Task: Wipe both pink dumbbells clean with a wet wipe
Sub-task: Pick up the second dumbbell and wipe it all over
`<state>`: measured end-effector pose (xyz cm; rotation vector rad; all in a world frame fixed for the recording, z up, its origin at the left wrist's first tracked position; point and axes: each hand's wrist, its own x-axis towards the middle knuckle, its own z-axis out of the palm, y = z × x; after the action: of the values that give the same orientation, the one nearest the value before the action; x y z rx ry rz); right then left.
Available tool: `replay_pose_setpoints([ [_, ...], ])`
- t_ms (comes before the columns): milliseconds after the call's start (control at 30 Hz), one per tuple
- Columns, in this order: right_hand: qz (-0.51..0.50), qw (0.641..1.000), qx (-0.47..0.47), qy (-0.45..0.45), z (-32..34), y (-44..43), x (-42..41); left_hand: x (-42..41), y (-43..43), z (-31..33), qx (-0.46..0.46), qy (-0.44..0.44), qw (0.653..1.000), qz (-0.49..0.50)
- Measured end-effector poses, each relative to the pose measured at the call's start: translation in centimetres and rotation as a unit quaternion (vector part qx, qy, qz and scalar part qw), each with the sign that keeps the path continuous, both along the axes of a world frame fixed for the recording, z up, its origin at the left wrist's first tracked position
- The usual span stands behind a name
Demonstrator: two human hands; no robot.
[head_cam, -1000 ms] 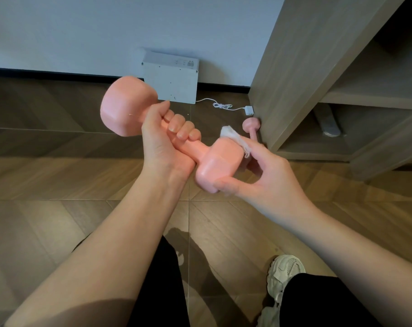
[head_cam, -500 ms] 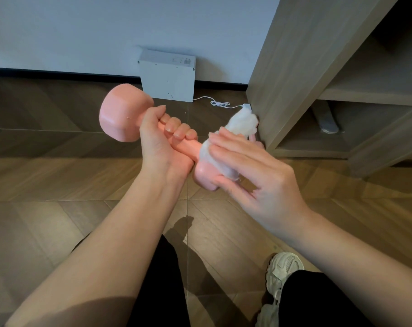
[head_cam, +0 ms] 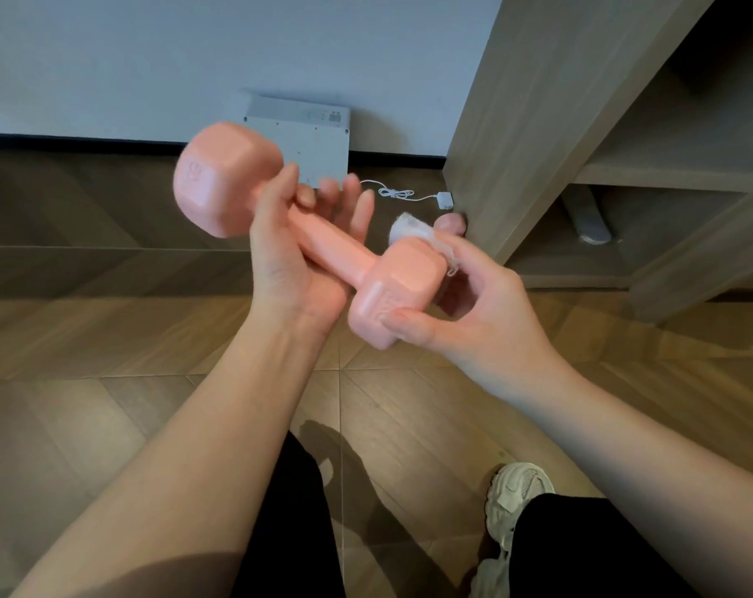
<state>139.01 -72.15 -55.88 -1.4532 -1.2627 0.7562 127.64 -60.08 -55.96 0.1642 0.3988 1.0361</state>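
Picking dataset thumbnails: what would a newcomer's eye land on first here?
A pink dumbbell is held mid-air at centre, its handle across the left hand's open palm. The right hand grips its near head, with a white wet wipe bunched on top. Behind, a white box sits against the wall.

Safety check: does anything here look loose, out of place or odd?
Nothing spilled or broken. The left hand has its fingers spread, so the pink dumbbell only lies across its palm while the right hand grips one head with the wet wipe. A white charger cable lies loose on the floor.
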Motion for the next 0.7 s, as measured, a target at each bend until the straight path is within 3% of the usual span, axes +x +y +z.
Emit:
replay_pose_setpoints([
  [133, -0.024, 1.000, 0.000, -0.021, -0.4, -0.5, -0.9, -0.4, 0.1, 0.0, -0.013, -0.002, 1.000, -0.003],
  [300, -0.066, 0.981, 0.092, -0.156, -0.5, -1.1, -1.7, -0.6, 0.0, -0.3, -0.020, 0.057, 0.998, 0.032],
  [433, -0.019, 0.991, -0.036, -0.129, 0.1, -0.6, -1.0, -0.8, 0.1, -0.4, -0.025, 0.071, 0.996, 0.039],
  [600, -0.060, 0.982, 0.065, -0.168, 0.2, -1.1, -1.8, -0.9, 0.0, -0.7, -0.049, 0.069, 0.996, 0.040],
  [700, -0.042, 0.981, 0.039, -0.186, -0.1, -1.0, -1.7, -0.8, 0.1, -0.8, -0.068, 0.076, 0.994, 0.046],
])
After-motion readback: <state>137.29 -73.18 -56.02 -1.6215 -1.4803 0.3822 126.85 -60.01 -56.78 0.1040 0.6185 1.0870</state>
